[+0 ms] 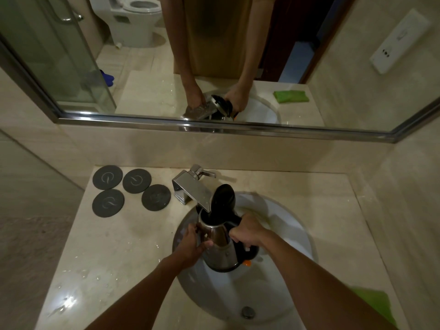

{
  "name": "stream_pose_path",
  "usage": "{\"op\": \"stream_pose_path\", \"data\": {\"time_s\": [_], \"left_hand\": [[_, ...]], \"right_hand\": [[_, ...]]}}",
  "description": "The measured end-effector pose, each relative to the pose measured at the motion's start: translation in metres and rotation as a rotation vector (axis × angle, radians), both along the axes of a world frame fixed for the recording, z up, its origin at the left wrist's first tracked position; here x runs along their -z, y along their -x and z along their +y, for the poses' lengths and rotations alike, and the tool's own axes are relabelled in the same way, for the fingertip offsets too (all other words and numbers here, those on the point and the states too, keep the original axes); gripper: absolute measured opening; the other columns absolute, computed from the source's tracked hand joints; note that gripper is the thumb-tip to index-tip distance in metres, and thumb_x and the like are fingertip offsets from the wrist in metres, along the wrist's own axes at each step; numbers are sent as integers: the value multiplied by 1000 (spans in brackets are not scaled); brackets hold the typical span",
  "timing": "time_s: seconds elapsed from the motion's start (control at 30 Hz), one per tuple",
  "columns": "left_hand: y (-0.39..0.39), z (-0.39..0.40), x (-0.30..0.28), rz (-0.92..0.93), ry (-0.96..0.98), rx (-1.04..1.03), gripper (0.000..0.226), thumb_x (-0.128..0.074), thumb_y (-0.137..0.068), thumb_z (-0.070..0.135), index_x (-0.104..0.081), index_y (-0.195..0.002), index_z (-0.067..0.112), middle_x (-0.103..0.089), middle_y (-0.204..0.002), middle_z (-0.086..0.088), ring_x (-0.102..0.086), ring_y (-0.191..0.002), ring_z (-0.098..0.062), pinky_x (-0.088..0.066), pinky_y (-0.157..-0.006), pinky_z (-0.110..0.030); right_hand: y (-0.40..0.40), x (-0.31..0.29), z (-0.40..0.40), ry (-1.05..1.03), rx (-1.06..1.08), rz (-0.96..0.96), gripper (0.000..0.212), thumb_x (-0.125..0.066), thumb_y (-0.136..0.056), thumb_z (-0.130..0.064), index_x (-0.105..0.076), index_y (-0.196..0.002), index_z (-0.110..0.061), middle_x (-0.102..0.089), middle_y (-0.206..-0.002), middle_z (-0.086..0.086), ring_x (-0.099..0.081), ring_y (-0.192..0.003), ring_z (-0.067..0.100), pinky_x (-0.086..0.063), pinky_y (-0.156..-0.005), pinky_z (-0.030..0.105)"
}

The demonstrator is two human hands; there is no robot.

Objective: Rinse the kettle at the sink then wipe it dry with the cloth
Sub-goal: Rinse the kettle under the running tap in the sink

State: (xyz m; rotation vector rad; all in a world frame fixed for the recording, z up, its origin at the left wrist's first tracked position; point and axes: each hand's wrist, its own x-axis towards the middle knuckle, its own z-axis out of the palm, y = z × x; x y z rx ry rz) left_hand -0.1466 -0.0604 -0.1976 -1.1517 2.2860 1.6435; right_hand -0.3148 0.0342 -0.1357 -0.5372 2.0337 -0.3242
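No readable txt; only a pale swirl logo on each black coaster (107,177) by sink.

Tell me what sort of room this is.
A bathroom, most likely. A round sink with a steel faucet sits in a stone counter, and the wall mirror above it reflects a toilet and a glass shower door.

A beige stone surface (114,253) is seen, wet with scattered droplets at its left front, and a white sink (281,296) is set into it. Four dark round coasters (131,189) are laid at its back left beside the steel tap (190,186). A green cloth (376,303) is spread at the right front edge.
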Motion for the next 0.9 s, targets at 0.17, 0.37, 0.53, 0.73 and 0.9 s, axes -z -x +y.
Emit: {"op": "stream_pose_path", "data": {"time_s": [0.17, 0.37, 0.53, 0.73, 0.9], "left_hand": [[0, 1, -1, 11, 5, 0, 55, -65, -88, 21, -31, -131, 9, -37, -114, 4, -37, -108, -8, -32, -93, -24], [0, 2, -4, 25, 1, 2, 53, -63, -89, 21, -32, -130, 9, -37, -112, 6, -38, -105, -6, -33, -92, -23], [0, 2, -4, 19, -4, -3, 55, -64, -89, 23, -31, -132, 11, -36, -113, 6, -38, -106, -7, -34, -89, -24], [0, 2, -4, 9, -8, 5, 55, -63, -89, 22, -31, -132, 9, -34, -116, 3, -43, -107, -10, -35, -90, -23], [0, 2, -4, 0, 4, 3, 55, -63, -89, 23, -31, -132, 9, -34, -118, 2, -40, -103, -6, -34, -89, -21]], "right_hand": [[0, 0, 0, 5, 2, -6, 11, -64, -68, -7, -58, -77, -8, -58, -65, 7, -58, -56, 20, -47, -56, 28], [0, 0, 1, 15, 7, -9, 8, -64, -69, -7, -59, -75, -9, -58, -65, 8, -59, -59, 21, -48, -57, 29], [1, 0, 2, 18, 9, -6, 8, -64, -70, -7, -59, -76, -10, -59, -67, 7, -60, -59, 20, -49, -58, 29], [1, 0, 1, 7, 11, 4, 9, -64, -69, -8, -58, -74, -9, -57, -63, 7, -57, -55, 20, -46, -55, 28], [2, 2, 2, 11, 9, 4, 7, -64, -67, -8, -59, -71, -7, -57, -61, 9, -58, -53, 22, -47, -54, 29]]}}
